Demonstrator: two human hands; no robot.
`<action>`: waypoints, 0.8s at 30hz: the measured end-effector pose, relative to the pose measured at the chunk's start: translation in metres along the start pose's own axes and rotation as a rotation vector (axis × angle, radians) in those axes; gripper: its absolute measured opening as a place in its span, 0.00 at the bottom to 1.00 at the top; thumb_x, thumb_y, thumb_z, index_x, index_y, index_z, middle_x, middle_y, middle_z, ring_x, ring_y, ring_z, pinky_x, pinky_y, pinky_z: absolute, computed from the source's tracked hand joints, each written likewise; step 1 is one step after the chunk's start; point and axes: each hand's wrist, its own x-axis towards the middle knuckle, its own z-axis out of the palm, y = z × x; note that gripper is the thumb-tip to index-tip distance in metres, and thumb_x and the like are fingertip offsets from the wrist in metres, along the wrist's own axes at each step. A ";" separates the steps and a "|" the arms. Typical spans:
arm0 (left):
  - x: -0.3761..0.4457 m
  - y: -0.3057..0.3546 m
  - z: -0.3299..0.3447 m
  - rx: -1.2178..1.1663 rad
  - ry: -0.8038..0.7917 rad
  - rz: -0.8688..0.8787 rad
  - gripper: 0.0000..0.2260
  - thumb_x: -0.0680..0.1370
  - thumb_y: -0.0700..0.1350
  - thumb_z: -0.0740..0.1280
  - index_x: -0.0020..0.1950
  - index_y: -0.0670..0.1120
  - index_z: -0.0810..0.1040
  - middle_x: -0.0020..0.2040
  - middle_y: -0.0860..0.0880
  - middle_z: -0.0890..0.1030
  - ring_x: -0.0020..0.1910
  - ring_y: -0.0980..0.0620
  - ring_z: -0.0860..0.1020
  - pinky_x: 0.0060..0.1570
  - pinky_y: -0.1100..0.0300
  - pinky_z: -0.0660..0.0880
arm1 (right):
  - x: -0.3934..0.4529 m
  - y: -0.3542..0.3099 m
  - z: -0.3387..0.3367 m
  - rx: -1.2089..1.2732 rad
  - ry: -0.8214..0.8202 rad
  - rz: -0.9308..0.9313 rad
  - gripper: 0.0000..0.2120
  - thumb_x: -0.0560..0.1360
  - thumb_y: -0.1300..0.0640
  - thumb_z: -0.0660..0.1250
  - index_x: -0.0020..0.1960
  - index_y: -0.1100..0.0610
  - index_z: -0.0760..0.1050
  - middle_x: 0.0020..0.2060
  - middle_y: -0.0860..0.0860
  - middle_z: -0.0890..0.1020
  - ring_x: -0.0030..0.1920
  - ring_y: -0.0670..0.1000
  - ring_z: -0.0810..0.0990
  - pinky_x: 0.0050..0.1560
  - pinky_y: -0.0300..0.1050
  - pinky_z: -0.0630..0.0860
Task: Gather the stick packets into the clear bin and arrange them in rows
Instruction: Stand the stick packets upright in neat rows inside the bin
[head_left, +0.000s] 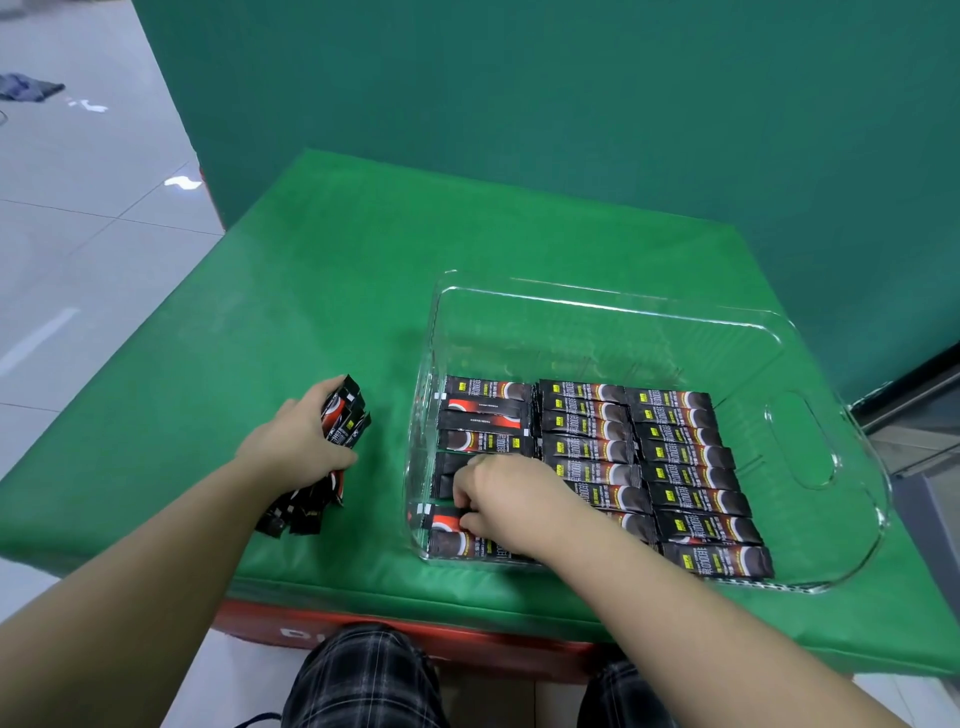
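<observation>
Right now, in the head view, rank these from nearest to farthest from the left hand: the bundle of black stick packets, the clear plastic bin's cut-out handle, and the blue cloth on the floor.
1. Bundle of black stick packets: gripped in the left hand.
2. Clear plastic bin's cut-out handle: far right.
3. Blue cloth: floor, far upper left.

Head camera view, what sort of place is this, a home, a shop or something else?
Probably a staged recording or work setup indoors, not a home kitchen. A green backdrop stands behind a low platform under a green cover, on a pale tiled floor. The only goods are stick packets in a clear bin.
</observation>
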 end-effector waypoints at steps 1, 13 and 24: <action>0.000 0.000 0.000 0.002 0.001 -0.001 0.44 0.65 0.49 0.72 0.74 0.65 0.51 0.57 0.47 0.74 0.40 0.45 0.82 0.45 0.48 0.80 | 0.001 0.000 0.000 -0.003 -0.006 0.000 0.09 0.76 0.56 0.65 0.54 0.57 0.76 0.51 0.54 0.79 0.48 0.57 0.78 0.48 0.52 0.78; 0.002 0.000 0.001 0.017 0.005 0.004 0.44 0.67 0.48 0.73 0.74 0.64 0.51 0.56 0.47 0.74 0.38 0.46 0.82 0.43 0.48 0.81 | 0.004 -0.006 -0.003 -0.137 -0.081 0.003 0.08 0.76 0.65 0.62 0.55 0.61 0.73 0.52 0.56 0.76 0.45 0.56 0.76 0.46 0.51 0.78; 0.001 0.001 0.001 0.026 0.011 0.009 0.43 0.69 0.47 0.74 0.75 0.63 0.51 0.58 0.46 0.73 0.37 0.46 0.83 0.43 0.48 0.81 | 0.005 0.007 -0.003 -0.075 0.030 -0.009 0.11 0.76 0.66 0.62 0.58 0.60 0.71 0.57 0.56 0.76 0.49 0.56 0.78 0.39 0.45 0.72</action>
